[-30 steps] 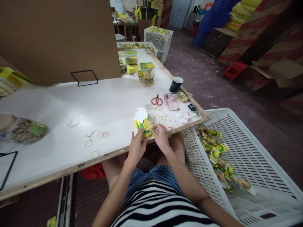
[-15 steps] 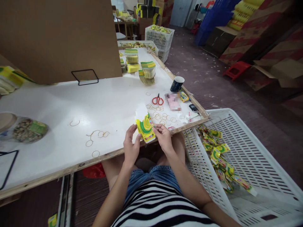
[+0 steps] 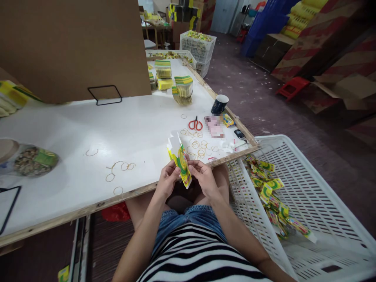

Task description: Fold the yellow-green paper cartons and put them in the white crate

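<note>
Over the front edge of the white table (image 3: 88, 196), both hands hold a yellow-and-green printed cardboard box (image 3: 182, 166) with white flaps standing open at its far end. My left hand (image 3: 168, 179) closes on the box's left side, thumb toward its near part. On the other side my right hand (image 3: 203, 176) pinches the right edge between thumb and fingers. The box is tilted, with its narrow side turned up toward me. Just beyond it, several rubber bands (image 3: 202, 145) lie scattered beside red-handled scissors (image 3: 195, 124).
At the right, a white plastic crate (image 3: 323, 188) holds several filled yellow-green boxes (image 3: 274, 199). A dark mug (image 3: 219, 104) stands near the table's right edge. Bundled flat cartons (image 3: 183, 87) sit farther back. A jar (image 3: 35, 159) lies at the left, below a large cardboard panel (image 3: 73, 47).
The box has been turned in my hands, from its broad face showing to its narrow side showing, and sits slightly lower. My hands have moved closer together.
</note>
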Demonstrator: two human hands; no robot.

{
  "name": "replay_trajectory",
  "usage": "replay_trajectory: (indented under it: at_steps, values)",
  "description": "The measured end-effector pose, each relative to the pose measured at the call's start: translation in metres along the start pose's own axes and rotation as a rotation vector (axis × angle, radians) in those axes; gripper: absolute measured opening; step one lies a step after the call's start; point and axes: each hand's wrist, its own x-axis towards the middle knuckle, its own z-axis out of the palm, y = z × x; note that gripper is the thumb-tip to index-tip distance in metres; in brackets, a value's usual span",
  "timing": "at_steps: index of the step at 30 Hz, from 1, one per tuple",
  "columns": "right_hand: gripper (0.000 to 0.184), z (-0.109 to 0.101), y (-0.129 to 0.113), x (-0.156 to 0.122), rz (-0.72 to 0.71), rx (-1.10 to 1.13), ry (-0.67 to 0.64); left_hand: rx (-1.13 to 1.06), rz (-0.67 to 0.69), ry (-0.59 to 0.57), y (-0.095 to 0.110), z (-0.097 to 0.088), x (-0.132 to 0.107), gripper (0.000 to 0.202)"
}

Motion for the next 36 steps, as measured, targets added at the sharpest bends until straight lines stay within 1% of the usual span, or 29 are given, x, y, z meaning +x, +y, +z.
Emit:
replay_trajectory:
  at_steps: [4,6,7,9,11,12,13,14,17,18,19,20,23,25,27,29,31,32,33,35,36]
  values:
    - [0.031,-0.002,-0.002,-0.003,-0.002,-0.046,-0.053,0.016,-0.007,0.117,-0.007,-0.002,0.004,0.042]
    - [0.027,-0.001,-0.001,-0.005,-0.029,-0.078,-0.059,0.048,0.004,0.163,-0.010,-0.002,0.005,0.040]
    - [0.026,0.000,0.000,-0.005,-0.054,-0.117,-0.037,0.079,0.015,0.172,-0.010,-0.001,0.005,0.040]
    - [0.025,-0.001,0.002,-0.005,-0.112,-0.230,0.051,0.169,0.058,0.196,-0.009,0.001,0.004,0.042]
    - [0.024,-0.002,0.002,-0.005,-0.158,-0.335,0.116,0.261,0.113,0.239,-0.005,0.003,0.000,0.053]
    - [0.023,-0.003,0.002,-0.005,-0.173,-0.366,0.118,0.297,0.130,0.251,-0.003,0.003,-0.002,0.058]
    - [0.022,-0.004,0.001,-0.005,-0.182,-0.378,0.102,0.321,0.133,0.244,-0.001,0.003,-0.004,0.063]
    - [0.025,-0.005,-0.001,-0.005,-0.189,-0.374,0.073,0.332,0.122,0.217,0.001,0.003,-0.006,0.065]
    - [0.055,-0.010,-0.010,-0.005,-0.189,-0.303,-0.038,0.336,0.042,0.063,0.008,-0.001,-0.011,0.070]
    - [0.060,-0.011,-0.014,-0.005,-0.179,-0.273,-0.082,0.332,0.016,0.015,0.010,-0.002,-0.011,0.069]
    - [0.060,-0.013,-0.018,-0.005,-0.163,-0.247,-0.126,0.324,-0.011,-0.028,0.013,-0.003,-0.012,0.067]
    - [0.056,-0.015,-0.022,-0.005,-0.146,-0.231,-0.166,0.306,-0.036,-0.066,0.015,-0.004,-0.013,0.064]
    - [0.034,-0.020,-0.032,-0.005,-0.113,-0.244,-0.228,0.209,-0.098,-0.145,0.018,-0.005,-0.016,0.050]
    - [0.025,-0.024,-0.036,-0.005,-0.122,-0.278,-0.231,0.153,-0.127,-0.177,0.018,-0.004,-0.018,0.042]
    - [0.025,-0.026,-0.037,-0.005,-0.161,-0.321,-0.227,0.115,-0.149,-0.198,0.015,-0.002,-0.019,0.039]
    - [0.028,-0.026,-0.036,-0.005,-0.214,-0.375,-0.207,0.084,-0.163,-0.197,0.011,-0.002,-0.019,0.051]
    - [0.025,-0.025,-0.034,-0.005,-0.244,-0.394,-0.152,0.063,-0.175,-0.192,0.008,-0.002,-0.019,0.072]
    - [0.023,-0.024,-0.033,-0.005,-0.243,-0.382,-0.116,0.064,-0.176,-0.189,0.007,-0.002,-0.018,0.079]
    - [0.025,-0.024,-0.033,-0.005,-0.239,-0.366,-0.078,0.075,-0.175,-0.189,0.006,-0.002,-0.018,0.080]
    - [0.032,-0.024,-0.034,-0.005,-0.251,-0.354,-0.026,0.131,-0.167,-0.187,0.005,-0.003,-0.017,0.068]
    - [0.030,-0.025,-0.034,-0.004,-0.274,-0.369,-0.020,0.178,-0.155,-0.172,0.004,-0.003,-0.017,0.060]
